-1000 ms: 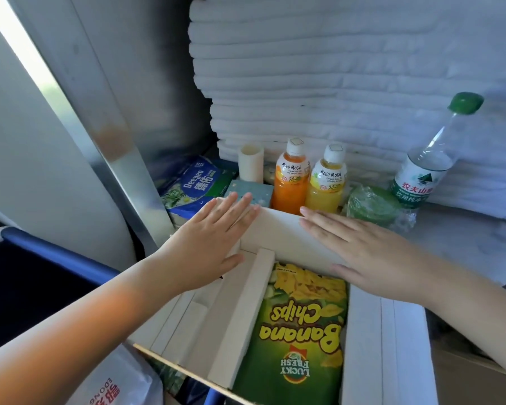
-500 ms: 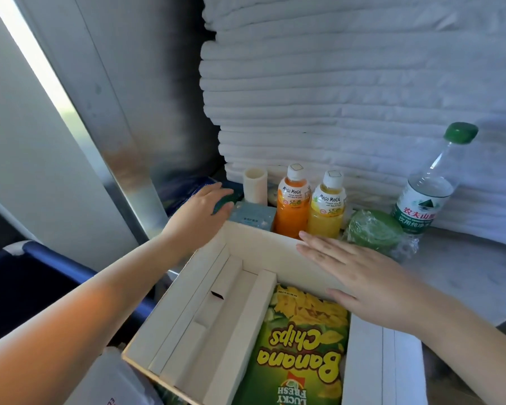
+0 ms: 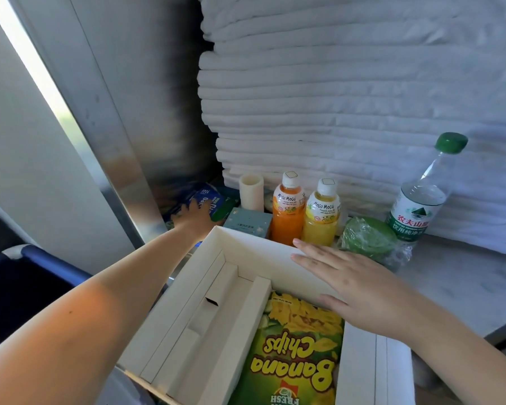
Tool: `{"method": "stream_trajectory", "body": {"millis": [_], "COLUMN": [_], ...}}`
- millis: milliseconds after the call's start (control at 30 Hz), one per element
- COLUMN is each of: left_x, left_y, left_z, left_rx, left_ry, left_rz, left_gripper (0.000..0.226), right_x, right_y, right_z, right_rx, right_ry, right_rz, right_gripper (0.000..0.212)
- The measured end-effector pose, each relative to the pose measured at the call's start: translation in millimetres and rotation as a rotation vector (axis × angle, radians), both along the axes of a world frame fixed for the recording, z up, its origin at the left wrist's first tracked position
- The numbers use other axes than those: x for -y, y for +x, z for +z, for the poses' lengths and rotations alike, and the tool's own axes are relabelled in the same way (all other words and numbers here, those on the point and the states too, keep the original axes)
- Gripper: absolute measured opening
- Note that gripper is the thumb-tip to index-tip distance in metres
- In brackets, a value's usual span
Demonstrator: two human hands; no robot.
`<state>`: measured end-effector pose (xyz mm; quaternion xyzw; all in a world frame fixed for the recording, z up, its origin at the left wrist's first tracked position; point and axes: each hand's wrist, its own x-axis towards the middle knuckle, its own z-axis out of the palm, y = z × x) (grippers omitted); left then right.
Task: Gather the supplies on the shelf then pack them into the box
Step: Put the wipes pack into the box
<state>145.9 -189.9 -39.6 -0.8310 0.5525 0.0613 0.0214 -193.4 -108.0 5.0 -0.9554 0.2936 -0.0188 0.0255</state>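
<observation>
1. The left hand [image 3: 191,215] touches the blue packet [image 3: 206,198] in the dark shelf corner; I cannot tell its grip.
2. The right hand [image 3: 351,287] lies flat on the box [image 3: 246,247] rim, holding nothing.
3. The banana chips bag [image 3: 298,355] is inside the box, cut off below, with open room to its left.

Bright daylight from the left, dim shelf corner, wide-angle bending at edges

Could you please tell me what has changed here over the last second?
The left grip left the box rim and reached forward-left to the blue packet in the shelf corner; it now rests on it, though whether it holds it is unclear. The right grip stayed flat on the box's far wall. The banana chips bag and water bottle stayed put.
</observation>
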Motion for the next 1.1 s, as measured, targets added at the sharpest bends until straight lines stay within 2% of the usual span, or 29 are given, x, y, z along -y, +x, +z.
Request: {"method": "stream_trajectory", "body": {"millis": [500, 700, 1100], "left_x": [4, 1, -17], "left_y": [4, -2, -24], "left_z": [-5, 1, 24], "left_rx": [-0.082, -0.271, -0.289], "left_ry": [-0.095, -0.268, -0.669], "left_rz": [0.047, 0.174, 0.136], "left_gripper": [0.091, 0.086, 0.078], "right_x": [-1, -3, -1], "right_y": [3, 3, 3], "right_z": [4, 6, 5], "right_rx": [-0.029, -0.041, -0.039], "right_ry": [0.022, 0.029, 0.041], "right_rz": [-0.033, -0.032, -0.018], "right_gripper": [0.075, 0.075, 0.076]}}
